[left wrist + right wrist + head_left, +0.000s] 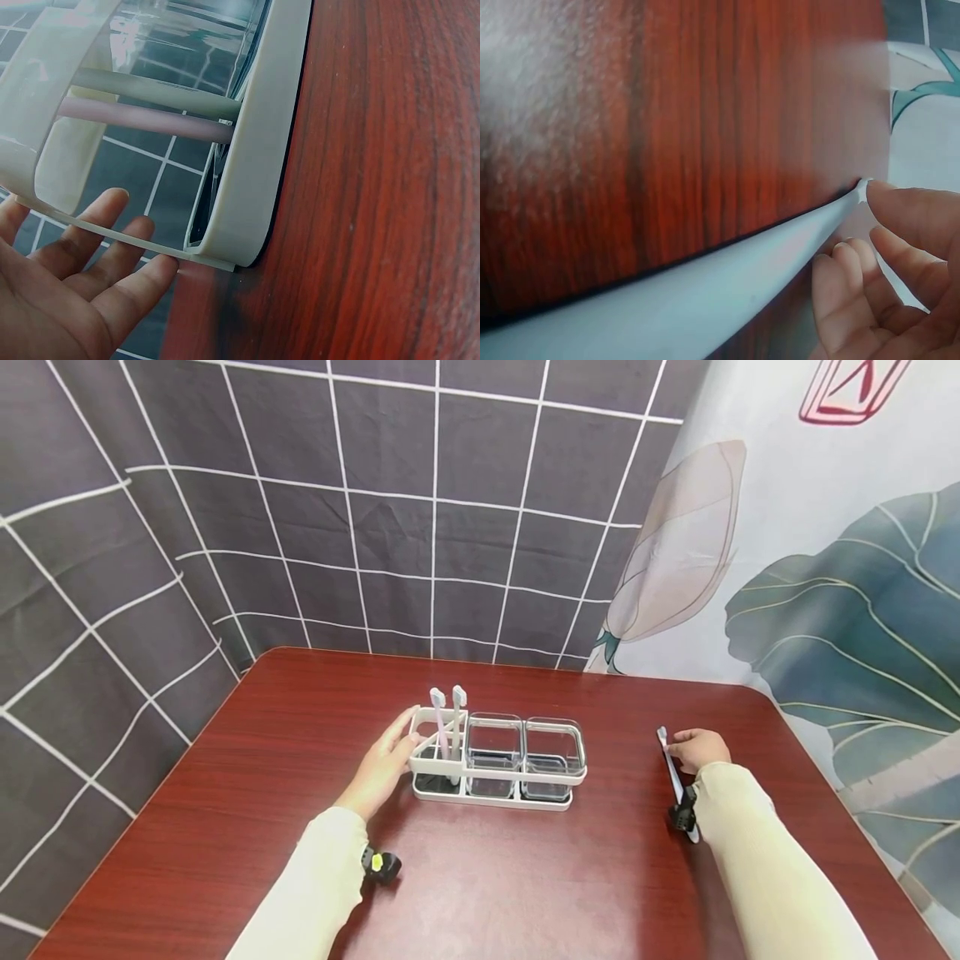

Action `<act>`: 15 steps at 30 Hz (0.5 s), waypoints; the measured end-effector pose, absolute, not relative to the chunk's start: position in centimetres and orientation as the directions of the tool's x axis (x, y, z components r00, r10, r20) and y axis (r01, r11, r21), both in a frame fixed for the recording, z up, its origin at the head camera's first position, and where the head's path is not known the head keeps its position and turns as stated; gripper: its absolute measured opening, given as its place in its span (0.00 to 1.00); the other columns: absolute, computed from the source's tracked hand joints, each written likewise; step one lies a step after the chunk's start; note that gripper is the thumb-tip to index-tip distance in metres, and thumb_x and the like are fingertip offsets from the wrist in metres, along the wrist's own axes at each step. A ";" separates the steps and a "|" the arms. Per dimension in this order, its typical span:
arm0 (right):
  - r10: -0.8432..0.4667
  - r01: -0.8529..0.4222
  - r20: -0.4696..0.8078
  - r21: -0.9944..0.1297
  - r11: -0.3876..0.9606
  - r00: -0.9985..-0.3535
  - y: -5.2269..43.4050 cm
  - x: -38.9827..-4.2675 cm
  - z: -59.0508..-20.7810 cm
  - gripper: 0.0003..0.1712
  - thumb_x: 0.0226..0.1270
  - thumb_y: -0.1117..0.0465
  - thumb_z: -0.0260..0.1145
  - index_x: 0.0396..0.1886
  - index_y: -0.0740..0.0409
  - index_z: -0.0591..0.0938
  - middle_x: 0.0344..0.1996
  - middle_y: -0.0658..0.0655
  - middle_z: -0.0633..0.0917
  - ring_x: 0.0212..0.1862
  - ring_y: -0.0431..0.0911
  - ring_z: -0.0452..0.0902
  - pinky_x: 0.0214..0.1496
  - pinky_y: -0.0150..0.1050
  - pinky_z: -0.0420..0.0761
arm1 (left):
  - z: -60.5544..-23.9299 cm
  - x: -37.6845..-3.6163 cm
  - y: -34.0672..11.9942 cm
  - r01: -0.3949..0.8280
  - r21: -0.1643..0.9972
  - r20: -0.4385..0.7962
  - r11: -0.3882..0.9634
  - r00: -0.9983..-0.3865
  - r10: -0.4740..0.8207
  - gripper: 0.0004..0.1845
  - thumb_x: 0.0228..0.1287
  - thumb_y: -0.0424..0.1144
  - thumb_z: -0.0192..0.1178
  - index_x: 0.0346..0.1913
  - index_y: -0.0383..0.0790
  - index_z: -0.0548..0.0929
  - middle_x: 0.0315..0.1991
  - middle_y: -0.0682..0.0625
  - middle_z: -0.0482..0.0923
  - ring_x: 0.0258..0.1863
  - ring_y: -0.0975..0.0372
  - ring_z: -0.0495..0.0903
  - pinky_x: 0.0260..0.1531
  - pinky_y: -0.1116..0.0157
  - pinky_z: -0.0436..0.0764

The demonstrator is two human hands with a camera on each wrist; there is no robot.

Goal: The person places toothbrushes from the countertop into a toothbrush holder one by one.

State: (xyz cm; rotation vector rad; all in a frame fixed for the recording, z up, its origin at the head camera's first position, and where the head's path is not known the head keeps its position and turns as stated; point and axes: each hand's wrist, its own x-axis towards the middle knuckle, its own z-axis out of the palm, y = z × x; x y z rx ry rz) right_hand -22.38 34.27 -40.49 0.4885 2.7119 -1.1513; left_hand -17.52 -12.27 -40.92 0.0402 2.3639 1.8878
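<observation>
My left hand grips the left end of a white toothbrush holder, thumb toward its near corner and fingers at the far side. A pink toothbrush and a pale green one stand in its left compartment, heads up. Two clear cups sit in the middle and right compartments. Well to the right, my right hand pinches a pale toothbrush by its thin neck, just below the head. In the right wrist view its handle runs low along the tabletop, widening toward the camera.
The reddish-brown wooden table has rounded far corners. A dark grey cloth with white grid lines hangs behind and to the left. On the right hangs a white cloth with a leaf print. Black wrist cameras stick out from both sleeves.
</observation>
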 end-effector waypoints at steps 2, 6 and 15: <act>0.235 0.356 -0.268 -0.668 0.653 -0.934 34.2 -22.4 -40.5 0.25 0.65 0.66 0.63 0.56 0.80 0.72 0.47 0.76 0.77 0.35 0.49 0.81 0.40 0.44 0.85 | -41.0 -17.5 -12.3 -0.054 0.974 -0.076 0.219 -0.993 0.093 0.28 0.75 0.42 0.46 0.75 0.51 0.58 0.69 0.39 0.65 0.64 0.49 0.72 0.60 0.49 0.72; 0.231 0.351 -0.266 -0.654 0.670 -0.936 34.2 -22.6 -40.7 0.23 0.65 0.65 0.63 0.53 0.79 0.74 0.38 0.68 0.82 0.31 0.44 0.78 0.34 0.38 0.84 | -41.0 -17.6 -12.3 -0.052 0.976 -0.074 0.213 -0.993 0.095 0.28 0.75 0.42 0.45 0.75 0.50 0.57 0.68 0.38 0.66 0.64 0.49 0.71 0.60 0.50 0.73; 0.245 0.369 -0.278 -0.628 0.685 -0.929 34.0 -22.9 -40.8 0.15 0.64 0.67 0.64 0.46 0.76 0.78 0.23 0.51 0.82 0.26 0.41 0.74 0.26 0.33 0.77 | -40.9 -17.4 -12.3 -0.032 0.981 -0.053 0.193 -0.993 0.106 0.28 0.75 0.40 0.46 0.75 0.48 0.58 0.72 0.42 0.61 0.63 0.48 0.72 0.60 0.51 0.73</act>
